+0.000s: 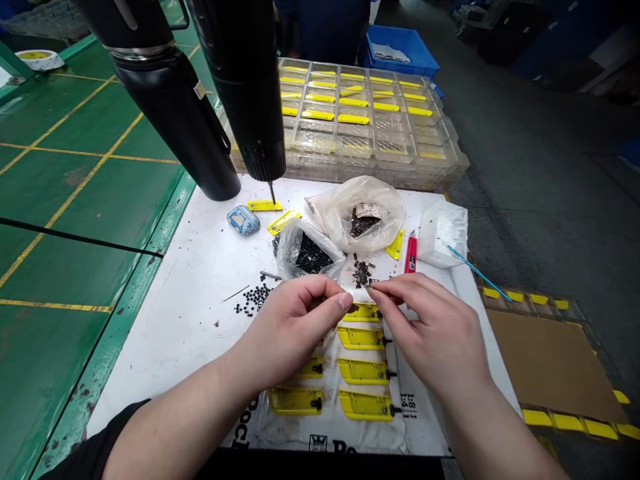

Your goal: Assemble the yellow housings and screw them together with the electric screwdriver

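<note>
Green-topped bench [50, 187] beside white worktop [165, 340]

Head view (only one): at the far edge of the worktop, stacked clear plastic compartment trays [353, 140] w/ slim yellow plastic strips [353, 120]; blue plastic bin [410, 67] behind. Black cylindrical bottle [180, 127] back L; next to it a black power driver [250, 87] hangs bit-down over a loose yellow plastic piece [260, 206].

Both your hands are mid-worktop, above the near rows of yellow plastic parts w/ dark end fittings [365, 405]. L hand [300, 320]: thumb & forefinger close at the tips; can't tell if they're pressed tight or what's btwn. R hand [425, 327]: same, thumb & forefinger tips near each other, just R of the L; can't tell what, if anything, they pinch.

Just beyond your fingertips: pile of small dark pcs [363, 273], then whitish plastic bag [390, 217] & smaller clear plastic bag [287, 250] w/ tiny black pcs. Loose black round pcs [254, 299] lie L; red-handled cutter [411, 253] R.
</note>
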